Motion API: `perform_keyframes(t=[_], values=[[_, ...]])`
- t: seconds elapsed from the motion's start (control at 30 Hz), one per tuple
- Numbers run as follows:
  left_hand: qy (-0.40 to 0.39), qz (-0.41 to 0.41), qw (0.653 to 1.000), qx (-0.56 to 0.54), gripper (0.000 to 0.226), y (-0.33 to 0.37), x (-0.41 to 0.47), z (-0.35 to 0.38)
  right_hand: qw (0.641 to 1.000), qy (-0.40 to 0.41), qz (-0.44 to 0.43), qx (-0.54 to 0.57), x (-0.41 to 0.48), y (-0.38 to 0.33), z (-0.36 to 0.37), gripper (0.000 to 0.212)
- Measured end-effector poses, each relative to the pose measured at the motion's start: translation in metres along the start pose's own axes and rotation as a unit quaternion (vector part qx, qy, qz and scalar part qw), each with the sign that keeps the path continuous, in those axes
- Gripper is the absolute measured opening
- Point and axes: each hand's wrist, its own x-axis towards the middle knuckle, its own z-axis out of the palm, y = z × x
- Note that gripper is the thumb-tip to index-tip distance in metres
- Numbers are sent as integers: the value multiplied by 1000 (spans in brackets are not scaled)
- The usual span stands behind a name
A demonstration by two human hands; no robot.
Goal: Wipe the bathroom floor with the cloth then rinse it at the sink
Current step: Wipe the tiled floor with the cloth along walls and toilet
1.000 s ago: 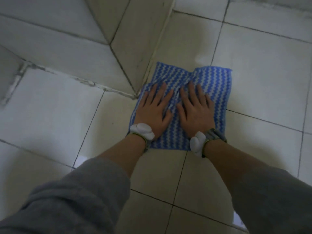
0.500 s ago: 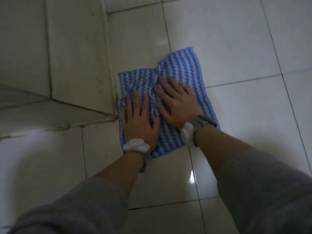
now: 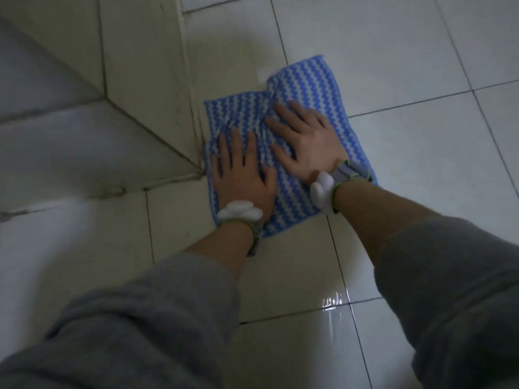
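the wiping step looks under way: the blue-and-white cloth (image 3: 304,80) lies spread on the tiled floor (image 3: 393,66), its left edge against the foot of a tiled corner (image 3: 157,88). a wet sheen (image 3: 334,303) shows nearer the person. no sink is in view, so the rinse is all left. the left grip (image 3: 241,178) and right grip (image 3: 306,147) lie wide and flat, fingers straight, pressing the cloth, clasping nothing.

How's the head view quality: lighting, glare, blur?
Head view: dim, bluish light; a bright glare patch on the floor near the right sleeve; cloth, left hand and right hand fairly sharp; lower edge soft.
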Motion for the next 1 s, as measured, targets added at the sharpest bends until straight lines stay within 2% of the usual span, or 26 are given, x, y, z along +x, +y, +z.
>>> perform_keyframes(t=[0.13,0.27,0.43,0.5,0.6,0.73,1.0], values=[[-18,7,1000,8,64,-3,0,-3,999,11,46,-1,-14,-9,2,56],[-64,43,997,17,63,-11,-21,-6,994,-22,108,-10,-55,-32,1,66],[-64,89,994,6,62,-67,-106,-28,987,-61,152,-1,-102,-120,9,68],[-62,66,996,9,63,-95,-137,-33,989,-97,113,7,-114,-160,14,72],[-44,10,999,7,63,-124,-168,-36,990,-137,33,-5,-117,-180,23,75],[-2,-89,996,-16,66,-141,-175,-37,990,-122,-73,2,-97,-185,33,72],[-9,-110,994,2,67,-126,-133,-31,993,-74,-84,26,-56,-171,33,62]])
